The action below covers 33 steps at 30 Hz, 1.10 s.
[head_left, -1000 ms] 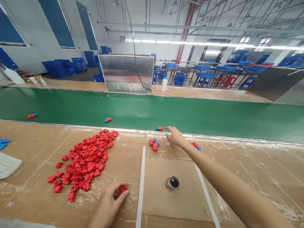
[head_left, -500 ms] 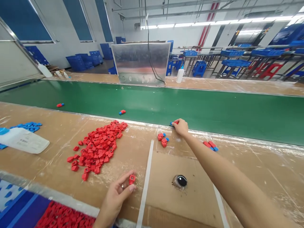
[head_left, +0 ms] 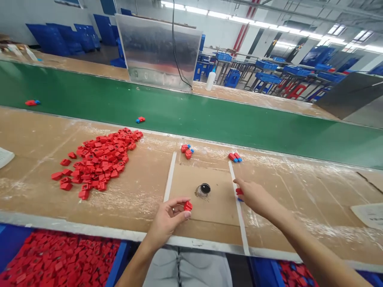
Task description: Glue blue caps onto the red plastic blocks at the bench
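My left hand [head_left: 169,219] pinches a small red plastic block [head_left: 188,206] between thumb and fingertips, just left of the round black-topped knob [head_left: 205,189] on the cardboard sheet [head_left: 215,211]. At the right white tape strip, my right hand [head_left: 254,195] is closed on a red-and-blue piece [head_left: 239,192], partly hidden by the fingers. Beyond the cardboard lie two red-and-blue pieces [head_left: 188,153], with two more red-and-blue pieces [head_left: 235,157] farther right. A heap of red blocks [head_left: 101,159] is spread on the table to the left.
A green conveyor belt [head_left: 209,123] runs across behind the table, carrying two red-and-blue pieces [head_left: 32,102]. A metal panel [head_left: 158,52] and a white bottle [head_left: 211,79] stand behind it. Below the front edge sit blue bins, one with red blocks [head_left: 62,255].
My right hand has drawn back from the belt's edge to the right tape strip, with a red-and-blue piece. My left hand has moved right toward the knob, still with its red block. The view has shifted.
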Available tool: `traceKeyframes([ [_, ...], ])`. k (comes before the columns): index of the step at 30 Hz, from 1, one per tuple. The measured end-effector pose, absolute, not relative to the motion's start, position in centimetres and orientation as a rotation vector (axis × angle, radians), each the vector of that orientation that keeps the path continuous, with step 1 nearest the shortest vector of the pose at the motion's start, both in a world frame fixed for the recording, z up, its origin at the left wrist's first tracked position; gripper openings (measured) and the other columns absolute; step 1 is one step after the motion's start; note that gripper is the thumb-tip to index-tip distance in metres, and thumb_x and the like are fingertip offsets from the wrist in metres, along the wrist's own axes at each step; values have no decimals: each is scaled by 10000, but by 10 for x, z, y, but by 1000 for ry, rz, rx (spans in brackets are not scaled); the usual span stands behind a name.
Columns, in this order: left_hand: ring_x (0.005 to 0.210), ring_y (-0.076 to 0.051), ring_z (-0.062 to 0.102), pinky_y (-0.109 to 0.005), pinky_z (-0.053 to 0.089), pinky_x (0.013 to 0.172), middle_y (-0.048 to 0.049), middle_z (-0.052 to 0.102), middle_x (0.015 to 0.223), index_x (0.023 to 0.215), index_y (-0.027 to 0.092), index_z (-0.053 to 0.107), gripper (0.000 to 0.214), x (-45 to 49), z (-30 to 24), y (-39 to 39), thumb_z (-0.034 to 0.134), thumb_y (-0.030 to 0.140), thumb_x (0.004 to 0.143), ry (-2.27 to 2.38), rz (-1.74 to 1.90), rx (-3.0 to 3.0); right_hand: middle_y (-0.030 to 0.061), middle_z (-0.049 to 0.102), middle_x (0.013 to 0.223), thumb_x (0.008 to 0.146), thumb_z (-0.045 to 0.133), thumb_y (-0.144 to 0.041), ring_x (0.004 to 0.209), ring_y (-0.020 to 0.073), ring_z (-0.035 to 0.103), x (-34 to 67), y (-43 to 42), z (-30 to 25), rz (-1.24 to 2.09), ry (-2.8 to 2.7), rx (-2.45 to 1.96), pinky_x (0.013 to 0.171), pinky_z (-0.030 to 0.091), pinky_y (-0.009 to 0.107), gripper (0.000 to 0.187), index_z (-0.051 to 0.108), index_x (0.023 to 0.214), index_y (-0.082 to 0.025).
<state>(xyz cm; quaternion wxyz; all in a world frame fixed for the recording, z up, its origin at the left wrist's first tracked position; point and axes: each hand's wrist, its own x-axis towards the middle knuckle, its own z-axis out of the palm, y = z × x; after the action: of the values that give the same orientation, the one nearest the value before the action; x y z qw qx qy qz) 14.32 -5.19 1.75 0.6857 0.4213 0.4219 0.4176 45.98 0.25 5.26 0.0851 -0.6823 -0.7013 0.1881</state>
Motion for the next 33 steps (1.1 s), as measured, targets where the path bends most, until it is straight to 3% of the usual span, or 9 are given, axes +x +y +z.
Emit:
traceKeyframes([
  [3,804,-152,633,-264,513,758,-57,728,894,1090,161,708,378,151,13,-59,791,290,745,933,930,938,79,702,832,757,621,-165,798,285,650,456,-16,42,516,-2092,-2075,674,453,355,243,635,998,-194],
  [7,808,-146,619,-266,512,769,-46,707,880,1102,159,699,377,150,8,-63,779,288,758,945,945,937,59,718,921,860,557,-261,873,260,671,452,-25,45,513,-2072,-2053,735,500,372,83,596,920,-220],
  [12,761,-134,603,-267,504,752,-24,680,824,1131,156,681,385,147,5,-62,760,283,776,904,930,941,66,714,1014,922,506,-354,834,220,689,436,-25,74,618,-2046,-1797,725,557,369,179,597,1011,-227],
  [21,796,-161,632,-298,511,787,-45,696,873,1119,165,679,359,147,10,-63,731,302,792,911,923,964,101,682,1098,965,465,-332,960,252,665,397,-8,97,424,-2341,-1489,807,544,411,281,607,1181,-221],
  [33,862,-174,631,-292,496,795,-51,689,923,1118,178,678,344,147,9,-65,724,318,807,901,902,945,94,664,1018,995,448,-326,883,232,659,388,-4,89,309,-2491,-1390,742,540,369,230,637,1083,-231],
])
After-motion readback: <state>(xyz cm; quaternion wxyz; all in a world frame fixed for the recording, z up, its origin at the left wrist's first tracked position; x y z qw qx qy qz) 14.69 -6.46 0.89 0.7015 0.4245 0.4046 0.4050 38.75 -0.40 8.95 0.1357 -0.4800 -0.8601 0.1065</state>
